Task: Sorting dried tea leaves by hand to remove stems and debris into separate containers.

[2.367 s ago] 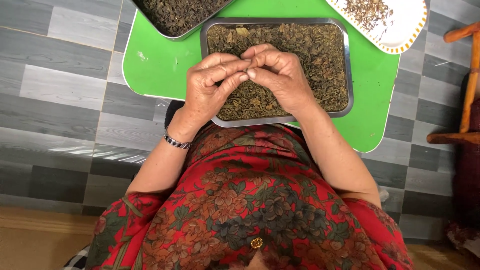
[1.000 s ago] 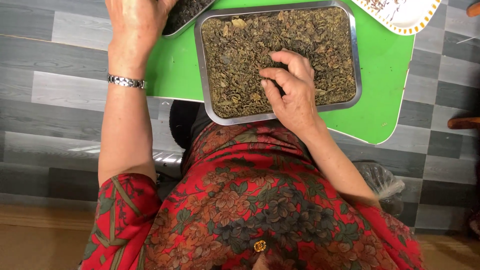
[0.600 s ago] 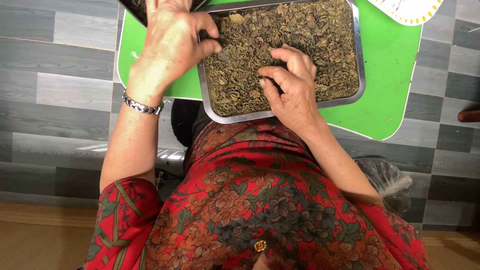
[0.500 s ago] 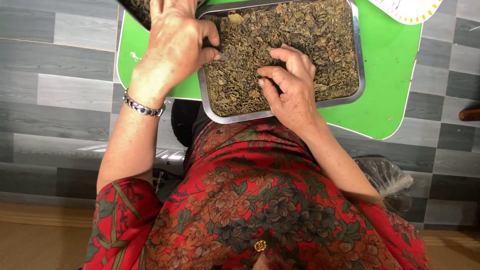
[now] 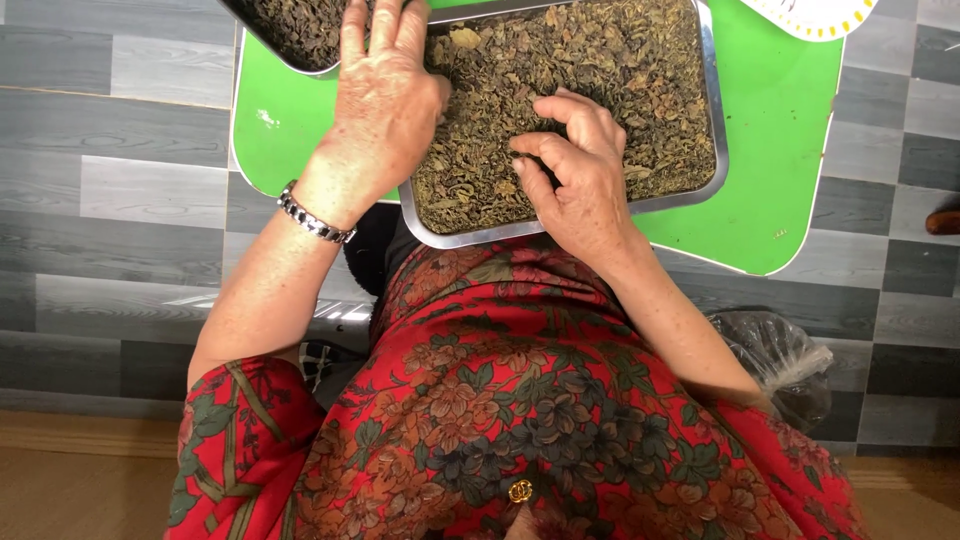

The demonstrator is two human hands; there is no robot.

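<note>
Head view: the left hand is lying flat, fingers extended, across the 9 o'clock rim of the rectangular steel tray, gripping nothing. The right hand is curling its fingertips into the dried brown leaves at the tray's 6 o'clock area; whether it is pinching any cannot be told. The leaves are filling the tray on the green table. They are probably light, brittle and loose, best taken by fingertip pinches. A second tray is sitting at 11 o'clock.
</note>
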